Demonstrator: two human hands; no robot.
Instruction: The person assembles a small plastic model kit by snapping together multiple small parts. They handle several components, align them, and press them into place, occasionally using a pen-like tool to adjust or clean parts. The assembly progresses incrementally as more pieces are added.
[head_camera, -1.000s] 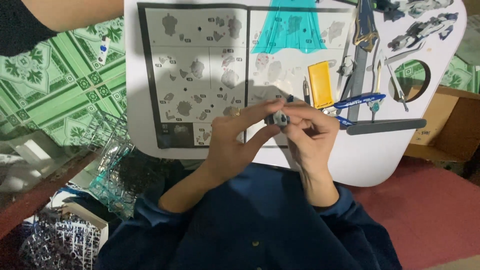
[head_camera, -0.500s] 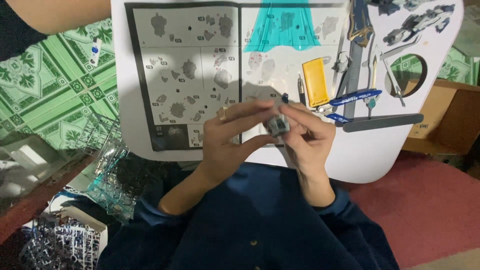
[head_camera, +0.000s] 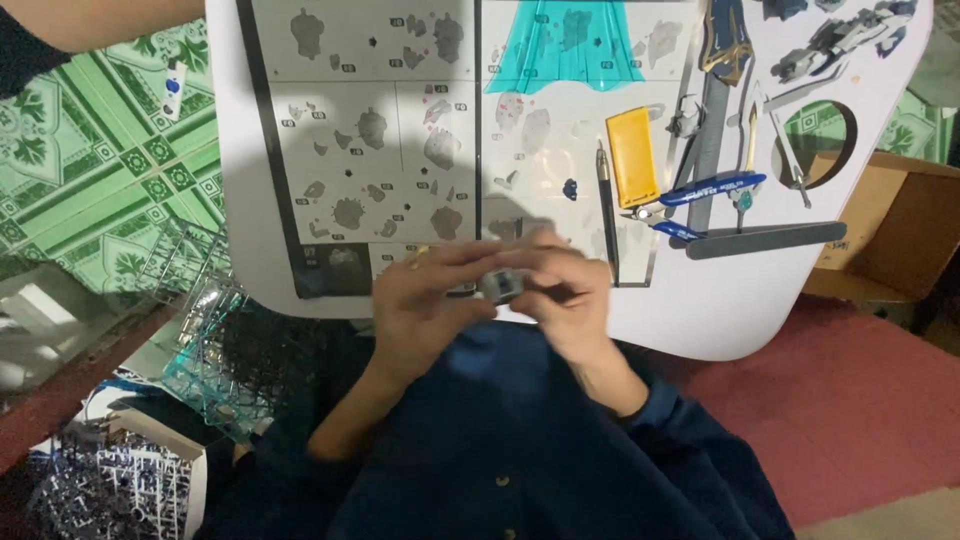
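Grip: left hand (head_camera: 425, 300), right hand (head_camera: 565, 300) pinch small grey part (head_camera: 503, 285), seemingly, over table edge (head_camera: 720, 345).

On the table (head_camera: 760, 320), the instruction sheet (head_camera: 400, 130) lies left of the nippers (head_camera: 700, 195) and file (head_camera: 765, 240).

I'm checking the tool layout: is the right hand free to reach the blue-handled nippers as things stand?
Probably not straight away: the right hand and left hand both pinch a small grey part. The blue-handled nippers lie uncovered on the white table.

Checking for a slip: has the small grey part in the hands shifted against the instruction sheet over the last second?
Yes. The small grey part has moved left, away from the black pen.
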